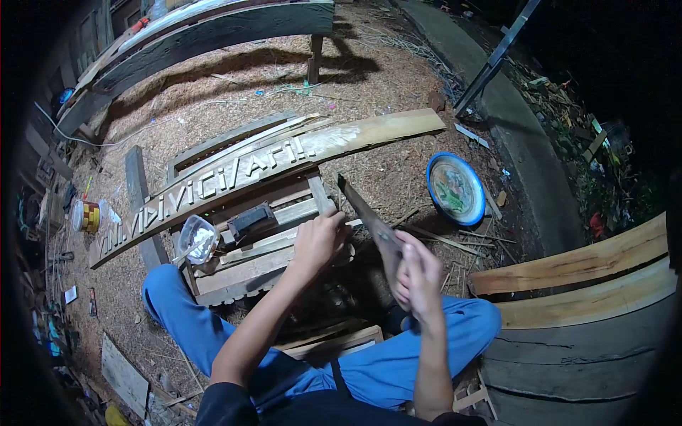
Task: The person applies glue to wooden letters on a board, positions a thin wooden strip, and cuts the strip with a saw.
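Note:
My right hand (419, 277) is wrapped round the handle end of a long dark blade (369, 220), which looks like a saw or machete and points up and left. My left hand (320, 240) is closed at the right edge of a slatted wooden stand (249, 268), on what seems a small piece of wood, mostly hidden by the fingers. Behind it lies a long board (383, 133) bearing raised wooden letters. A clear tub (197, 240) with white paste and a stick stands on the stand, beside a dark block (251, 220).
A blue-rimmed basin (455, 189) sits on the ground to the right. Two curved planks (568, 266) lie at the far right. A bench (213, 46) stands at the back, and a striped bucket (86, 216) at the left. A post (497, 60) leans at the upper right.

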### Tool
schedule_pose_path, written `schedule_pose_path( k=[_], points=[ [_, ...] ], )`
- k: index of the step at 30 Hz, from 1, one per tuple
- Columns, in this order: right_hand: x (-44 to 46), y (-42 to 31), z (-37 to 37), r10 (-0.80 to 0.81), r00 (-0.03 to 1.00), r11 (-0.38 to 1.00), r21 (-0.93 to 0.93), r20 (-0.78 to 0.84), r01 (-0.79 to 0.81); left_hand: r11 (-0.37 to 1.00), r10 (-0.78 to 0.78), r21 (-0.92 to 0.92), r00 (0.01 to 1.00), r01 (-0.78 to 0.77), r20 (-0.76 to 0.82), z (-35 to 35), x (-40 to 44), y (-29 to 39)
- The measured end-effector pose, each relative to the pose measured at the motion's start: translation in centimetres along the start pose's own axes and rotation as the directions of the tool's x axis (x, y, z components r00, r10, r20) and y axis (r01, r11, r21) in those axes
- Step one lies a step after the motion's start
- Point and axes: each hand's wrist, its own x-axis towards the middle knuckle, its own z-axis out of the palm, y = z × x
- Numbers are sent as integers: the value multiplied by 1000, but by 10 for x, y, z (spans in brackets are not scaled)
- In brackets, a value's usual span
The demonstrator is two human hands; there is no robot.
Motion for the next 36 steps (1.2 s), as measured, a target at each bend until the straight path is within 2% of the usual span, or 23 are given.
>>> schedule_pose_path(
  k=[3, 7, 11, 13, 15, 16, 19, 25, 28, 31, 35, 36],
  points=[
    [14, 7, 9, -1, 1000, 999, -42, 31, 3, 996, 44, 72, 999, -44, -2, 1, 4, -3],
    [-25, -48, -13, 67, 996, 990, -129, 63, -58, 1000, -8, 29, 999, 9, -43, 0, -1, 4],
    [-3, -5, 1, -3, 1000, 1000, -17, -11, 2, 999, -41, 30, 999, 41, 6, 1, 1, 5],
    [13, 11, 14, -44, 999, 998, -42, -14, 43, 998, -52, 49, 998, 50, 30, 0, 3, 6],
    [7, -3, 6, -18, 1000, 994, -108, 18, 20, 1000, -5, -9, 1000, 5, -15, -4, 2, 2],
    [-3, -18, 0, 45, 999, 998, -46, 20, -44, 1000, -12, -5, 1000, 12, -14, -3, 0, 3],
    [-29, -44, -14, 72, 997, 991, -111, 17, -70, 998, -29, 61, 999, 32, -43, 0, 0, 8],
    [21, 21, 13, -92, 995, 994, -66, -30, 89, 999, -30, 45, 999, 29, 13, -2, 4, 6],
    [0, -3, -3, 16, 1000, 1000, 8, 15, -16, 1000, -10, 25, 1000, 11, -25, -4, 1, 8],
    [-27, -27, -16, 44, 999, 996, -82, 15, -43, 999, -41, 10, 999, 41, -15, -2, 1, 9],
    [4, 13, -2, -28, 1000, 1000, 14, -6, 28, 999, 24, -30, 1000, -24, -7, 1, 2, 1],
    [17, 26, 5, -35, 999, 998, 46, -22, 36, 999, 11, 45, 1000, -11, -1, 1, 3, 5]
  ],
)
